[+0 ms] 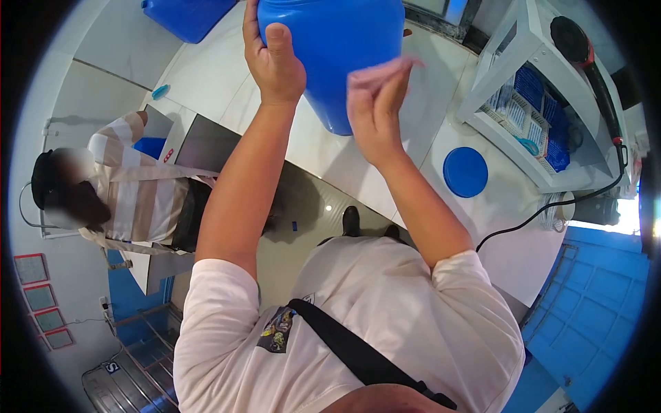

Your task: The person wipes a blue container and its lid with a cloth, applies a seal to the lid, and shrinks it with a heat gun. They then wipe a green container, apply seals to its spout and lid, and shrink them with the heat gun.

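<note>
A large blue plastic container [337, 48] is at the top centre, above the white counter, its top cut off by the frame. My left hand [275, 65] holds it at its left side, thumb up against the wall. On its right side, my right hand [377, 113] has its fingers closed around a pink cloth [382, 74], partly blurred by motion. To the right, a round blue lid [465, 172] lies flat on the counter [420, 131].
A second blue container [189, 17] stands at the upper left, near a small teal object [160, 91]. A co-worker in a striped top [141, 193] is at the left. On the right are a white rack [506, 103], a black-handled tool [599, 89] and its cord.
</note>
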Action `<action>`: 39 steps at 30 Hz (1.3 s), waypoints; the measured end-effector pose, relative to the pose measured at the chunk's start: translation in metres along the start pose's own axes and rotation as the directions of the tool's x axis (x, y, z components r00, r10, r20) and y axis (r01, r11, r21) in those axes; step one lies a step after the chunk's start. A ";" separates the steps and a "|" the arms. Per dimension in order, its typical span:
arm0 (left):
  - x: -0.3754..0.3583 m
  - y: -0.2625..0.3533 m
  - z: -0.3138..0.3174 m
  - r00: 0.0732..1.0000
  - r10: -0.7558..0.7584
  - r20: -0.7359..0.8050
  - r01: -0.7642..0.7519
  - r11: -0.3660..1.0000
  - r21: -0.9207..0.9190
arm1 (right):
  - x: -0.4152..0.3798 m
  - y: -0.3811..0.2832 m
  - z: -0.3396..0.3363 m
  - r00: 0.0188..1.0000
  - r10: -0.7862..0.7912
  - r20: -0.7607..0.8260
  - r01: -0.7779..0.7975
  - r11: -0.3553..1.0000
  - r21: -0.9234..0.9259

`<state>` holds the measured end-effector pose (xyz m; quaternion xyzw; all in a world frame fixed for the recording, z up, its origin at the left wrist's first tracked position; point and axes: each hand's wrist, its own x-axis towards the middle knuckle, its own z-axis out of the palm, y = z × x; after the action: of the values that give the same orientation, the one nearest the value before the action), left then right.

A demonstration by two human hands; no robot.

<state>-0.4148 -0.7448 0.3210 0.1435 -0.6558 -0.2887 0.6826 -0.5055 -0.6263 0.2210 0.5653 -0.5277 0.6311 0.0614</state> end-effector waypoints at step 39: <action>-0.104 0.090 -0.183 0.739 -0.642 0.204 0.665 0.743 -0.075 | 0.099 -0.059 -0.014 0.670 -0.630 0.392 0.735 0.490 -0.468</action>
<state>-0.2149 -0.6464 0.2705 0.2914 -0.5952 -0.5669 0.4894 -0.5101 -0.6416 0.3359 0.7292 -0.4304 0.3056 0.4354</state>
